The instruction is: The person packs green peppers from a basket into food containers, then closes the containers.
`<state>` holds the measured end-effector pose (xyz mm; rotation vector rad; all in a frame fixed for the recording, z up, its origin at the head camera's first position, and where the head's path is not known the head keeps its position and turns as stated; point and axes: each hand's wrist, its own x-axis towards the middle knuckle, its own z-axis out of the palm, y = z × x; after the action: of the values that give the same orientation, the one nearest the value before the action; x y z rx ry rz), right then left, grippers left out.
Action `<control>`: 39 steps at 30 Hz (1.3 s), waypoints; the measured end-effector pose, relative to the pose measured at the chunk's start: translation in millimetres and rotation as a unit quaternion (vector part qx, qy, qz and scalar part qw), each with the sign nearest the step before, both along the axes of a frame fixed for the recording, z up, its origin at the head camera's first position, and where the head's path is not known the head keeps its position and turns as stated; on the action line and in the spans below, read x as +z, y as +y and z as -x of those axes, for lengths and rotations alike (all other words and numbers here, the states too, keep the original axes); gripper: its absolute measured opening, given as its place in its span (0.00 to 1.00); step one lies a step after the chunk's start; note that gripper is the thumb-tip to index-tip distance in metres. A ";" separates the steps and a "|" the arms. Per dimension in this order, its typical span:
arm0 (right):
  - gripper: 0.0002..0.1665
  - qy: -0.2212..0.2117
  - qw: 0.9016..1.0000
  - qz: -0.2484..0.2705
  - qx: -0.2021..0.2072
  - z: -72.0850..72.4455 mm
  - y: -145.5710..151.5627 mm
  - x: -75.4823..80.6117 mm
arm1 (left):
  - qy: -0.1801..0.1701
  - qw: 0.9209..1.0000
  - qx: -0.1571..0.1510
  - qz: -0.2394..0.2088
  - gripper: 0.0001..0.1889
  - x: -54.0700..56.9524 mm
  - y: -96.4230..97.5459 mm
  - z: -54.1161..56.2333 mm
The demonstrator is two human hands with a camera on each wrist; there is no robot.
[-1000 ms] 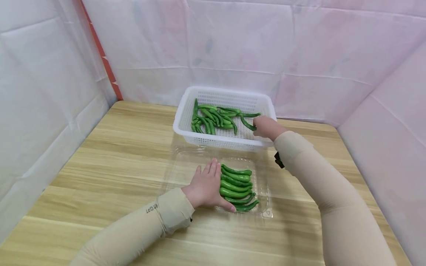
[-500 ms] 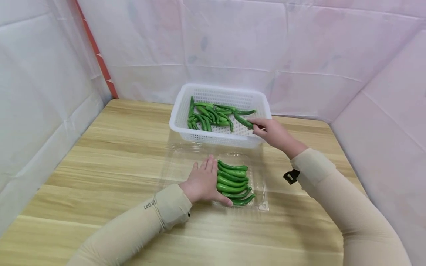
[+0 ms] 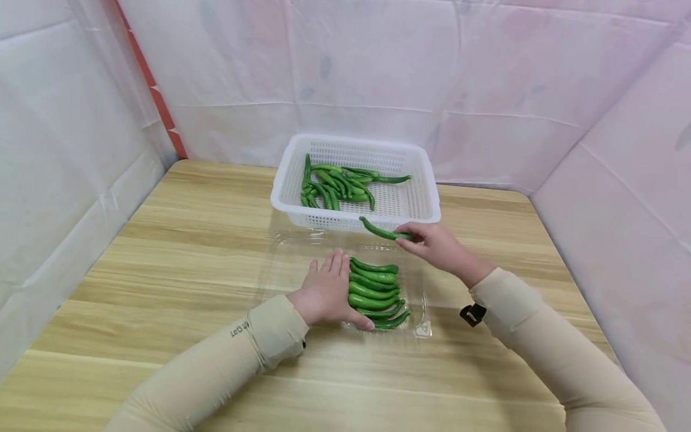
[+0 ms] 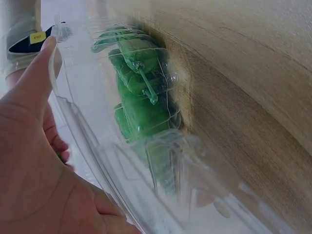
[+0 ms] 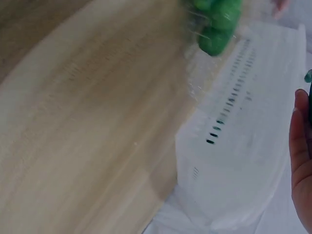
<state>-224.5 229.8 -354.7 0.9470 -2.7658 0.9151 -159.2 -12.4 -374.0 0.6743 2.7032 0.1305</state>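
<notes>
Green pepper [image 3: 382, 233] in right grip [image 3: 436, 245]: long axis crosswise, free end left.

I see one curved green chili pepper [image 3: 380, 231] pinched in the right hand [image 3: 439, 249], its free end pointing left by the near edge of a white slotted basket [image 3: 388, 203]. More chilies [image 3: 337, 187] lie jumbled toward that basket's left edge. Seven others [image 3: 373, 293] lie side by side in a clear plastic container [image 3: 414, 282], the left hand [image 3: 326, 291] spread at their left ends.

Green peppers [image 5: 219, 22] at top edge; white basket [image 5: 239, 151]; grip [image 5: 301, 161] far right.
</notes>
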 end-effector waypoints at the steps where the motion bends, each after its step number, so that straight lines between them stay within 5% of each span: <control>1: 0.09 -0.004 1.000 -0.015 0.010 -0.7 -2.1 -2.9 | 0.000 1.000 0.000 0.002 0.71 0.1 -0.1 0.1; 10: 0.07 0.051 0.981 -0.182 0.035 0.0 -22.1 -21.4 | 0.003 1.000 -0.003 0.001 0.71 2.2 -0.3 0.5; 19: 0.04 0.031 0.971 -0.232 0.048 1.8 -29.6 -30.5 | 0.005 1.000 -0.002 -0.001 0.71 0.5 -0.8 0.9; 31: 0.10 0.002 0.977 -0.205 0.054 5.7 -27.1 -33.3 | 0.004 1.000 0.000 -0.005 0.72 2.8 -0.5 1.1; 39: 0.09 0.083 0.991 -0.105 0.026 10.1 -24.2 -12.9 | 0.001 1.000 0.000 -0.003 0.72 2.4 -0.6 1.6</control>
<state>-234.5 205.7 -367.7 1.0768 -2.7431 0.5293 -160.8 -13.0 -371.6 0.6758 2.7056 0.1398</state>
